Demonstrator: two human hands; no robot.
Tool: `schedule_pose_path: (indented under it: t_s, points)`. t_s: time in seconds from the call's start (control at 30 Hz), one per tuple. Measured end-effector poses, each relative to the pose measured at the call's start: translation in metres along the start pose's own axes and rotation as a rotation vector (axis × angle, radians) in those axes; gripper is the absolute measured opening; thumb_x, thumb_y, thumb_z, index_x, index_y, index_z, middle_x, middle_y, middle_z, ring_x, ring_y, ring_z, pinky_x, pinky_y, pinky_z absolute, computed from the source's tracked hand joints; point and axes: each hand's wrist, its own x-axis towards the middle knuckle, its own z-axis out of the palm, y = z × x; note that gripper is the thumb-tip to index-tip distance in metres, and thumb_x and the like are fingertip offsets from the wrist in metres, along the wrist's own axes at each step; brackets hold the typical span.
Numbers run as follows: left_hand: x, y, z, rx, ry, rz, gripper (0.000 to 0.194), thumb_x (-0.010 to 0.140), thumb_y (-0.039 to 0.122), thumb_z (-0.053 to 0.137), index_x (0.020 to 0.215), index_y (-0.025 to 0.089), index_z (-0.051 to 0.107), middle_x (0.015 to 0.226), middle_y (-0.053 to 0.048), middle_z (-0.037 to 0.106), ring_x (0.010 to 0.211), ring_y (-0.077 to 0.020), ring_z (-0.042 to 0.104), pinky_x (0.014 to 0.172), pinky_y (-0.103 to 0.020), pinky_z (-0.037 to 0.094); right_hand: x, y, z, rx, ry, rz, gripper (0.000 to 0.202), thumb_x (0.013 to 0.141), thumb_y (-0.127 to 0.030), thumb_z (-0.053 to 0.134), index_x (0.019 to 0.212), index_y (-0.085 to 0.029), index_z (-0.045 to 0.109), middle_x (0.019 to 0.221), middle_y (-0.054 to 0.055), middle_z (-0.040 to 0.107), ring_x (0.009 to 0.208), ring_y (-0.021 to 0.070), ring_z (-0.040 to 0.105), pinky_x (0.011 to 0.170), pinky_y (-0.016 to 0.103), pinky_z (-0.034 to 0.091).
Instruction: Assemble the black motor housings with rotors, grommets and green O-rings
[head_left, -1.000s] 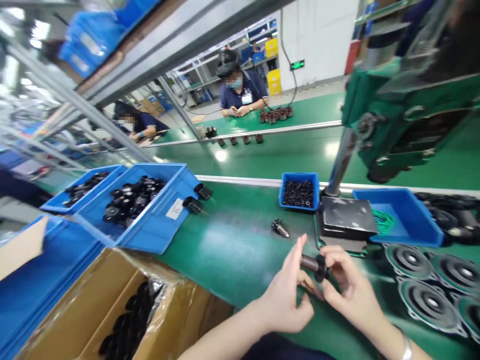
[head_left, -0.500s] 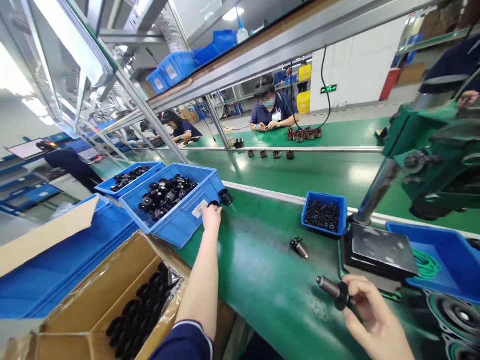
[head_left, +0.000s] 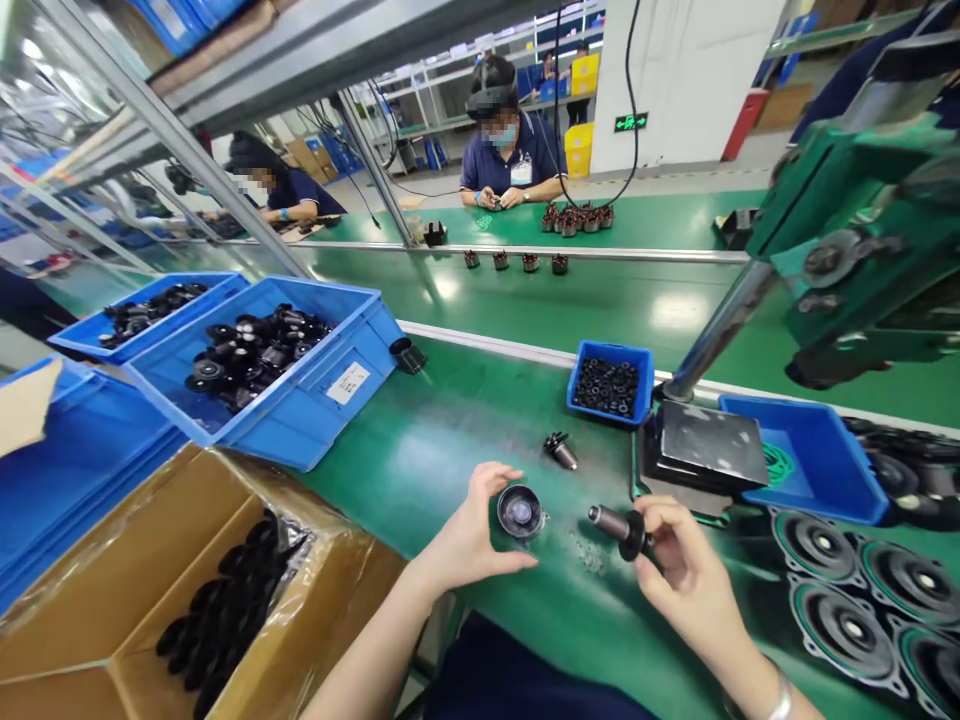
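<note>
A round black cup-shaped housing (head_left: 520,512) stands mouth-up on the green bench, its inside showing. My left hand (head_left: 480,530) is open around its near left side, with thumb and fingers spread; I cannot tell whether it touches the cup. In my right hand (head_left: 686,560) is a rotor (head_left: 619,530), a metal cylinder with a black disc, gripped at the disc end with its shaft tip pointing left. A second, similar rotor (head_left: 560,451) lies on the bench just beyond the cup. Small pale bits (head_left: 587,552) are scattered between my hands.
To the left are a blue bin (head_left: 300,425) of black parts and a cardboard box (head_left: 90,560) holding black cups. A small blue tray (head_left: 576,400) holds black rings. At right stand a green press (head_left: 870,240), a black block (head_left: 705,445) and several ringed metal covers (head_left: 847,625). A co-worker (head_left: 502,150) sits opposite.
My left hand has come from beside the blue bin to the bench in front of me, and the black cup it held now stands there. My right hand still holds the rotor.
</note>
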Motion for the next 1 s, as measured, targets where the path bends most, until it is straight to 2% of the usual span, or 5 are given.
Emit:
schedule_pose_path:
  t_s: [0.23,0.4,0.6,0.87,1.0]
  points:
    - [0.005,0.005,0.010,0.037,0.061,-0.025,0.081,0.080,0.019,0.067,0.142,0.022,0.016,0.126,-0.011,0.054,0.122,-0.0233,0.055,0.107,-0.045,0.043,0.002,0.000,0.000,0.022,0.011,-0.019,0.021,0.077,-0.012,0.054,0.094,-0.021,0.043,0.103,0.006,0.048,0.093,0.0121,0.051,0.076,0.018,0.045]
    - [0.007,0.030,0.007,0.494,0.197,-0.036,0.079,0.076,0.041,0.072,0.139,0.017,0.031,0.136,-0.019,0.048,0.129,-0.0350,0.048,0.105,-0.050,0.043,0.001,-0.003,0.001,0.049,0.003,-0.010,0.021,0.076,-0.012,0.055,0.092,-0.021,0.044,0.102,0.006,0.048,0.089,0.0117,0.051,0.075,0.019,0.045]
    - [0.025,0.048,0.033,0.822,0.192,-0.356,0.037,0.085,0.050,0.057,0.095,0.015,0.056,0.091,-0.011,0.060,0.072,-0.0274,0.066,0.064,-0.037,0.051,0.003,0.003,-0.001,0.161,0.013,0.057,0.020,0.078,-0.018,0.060,0.092,-0.020,0.046,0.100,0.005,0.049,0.088,0.0118,0.050,0.072,0.018,0.045]
    - [0.009,0.048,0.008,-0.262,0.058,-0.197,0.030,0.093,0.046,0.046,0.108,0.021,0.052,0.090,-0.002,0.059,0.074,-0.0164,0.057,0.065,-0.026,0.046,0.001,-0.033,0.001,0.643,-0.181,0.306,0.038,0.079,-0.047,0.065,0.093,-0.021,0.041,0.095,0.003,0.043,0.073,0.0101,0.045,0.060,0.021,0.047]
    - [0.005,0.049,0.010,-0.409,0.040,-0.158,0.031,0.093,0.047,0.047,0.108,0.021,0.052,0.096,-0.003,0.058,0.082,-0.0176,0.056,0.071,-0.027,0.046,0.001,-0.041,0.011,0.657,-0.198,0.369,0.041,0.075,-0.047,0.067,0.090,-0.020,0.040,0.095,0.002,0.042,0.071,0.0088,0.043,0.058,0.019,0.047]
